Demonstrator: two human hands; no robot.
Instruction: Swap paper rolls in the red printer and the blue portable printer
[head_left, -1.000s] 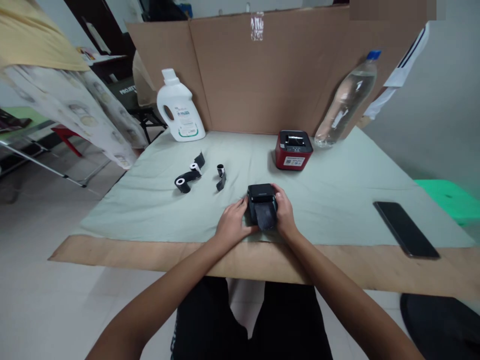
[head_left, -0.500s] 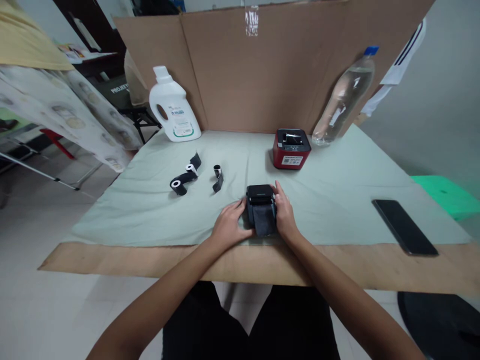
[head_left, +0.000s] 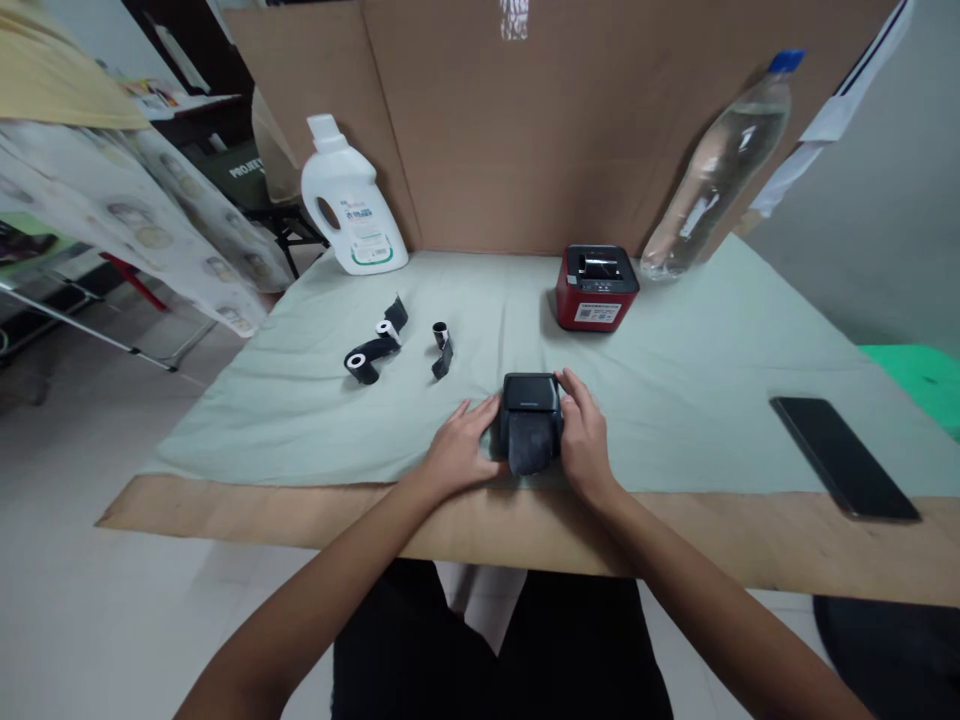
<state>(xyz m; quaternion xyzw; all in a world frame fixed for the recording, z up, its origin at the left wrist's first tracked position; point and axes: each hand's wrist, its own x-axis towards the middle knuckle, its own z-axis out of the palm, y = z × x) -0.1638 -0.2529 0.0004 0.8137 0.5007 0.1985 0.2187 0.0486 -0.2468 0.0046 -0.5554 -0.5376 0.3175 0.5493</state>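
Observation:
A small black printer (head_left: 529, 420) with a dark strip hanging from its front sits on the pale green cloth (head_left: 675, 380) near the table's front edge. My left hand (head_left: 457, 450) grips its left side, fingers curled against it. My right hand (head_left: 585, 440) grips its right side, with the fingertips on its top edge. To the left lie two black rolls with white cores (head_left: 373, 350) and a smaller unrolled black roll (head_left: 442, 348). A red and black printer (head_left: 596, 288) stands further back on the cloth.
A white detergent jug (head_left: 351, 205) stands at the back left and a clear water bottle (head_left: 712, 175) leans on the cardboard wall (head_left: 525, 130) at the back right. A black phone (head_left: 844, 455) lies at the right. A green stool (head_left: 926, 375) stands beyond the table's right edge.
Both hands stay on the black printer. The view has shifted slightly, and my right hand's fingers have slid a little over the printer's top.

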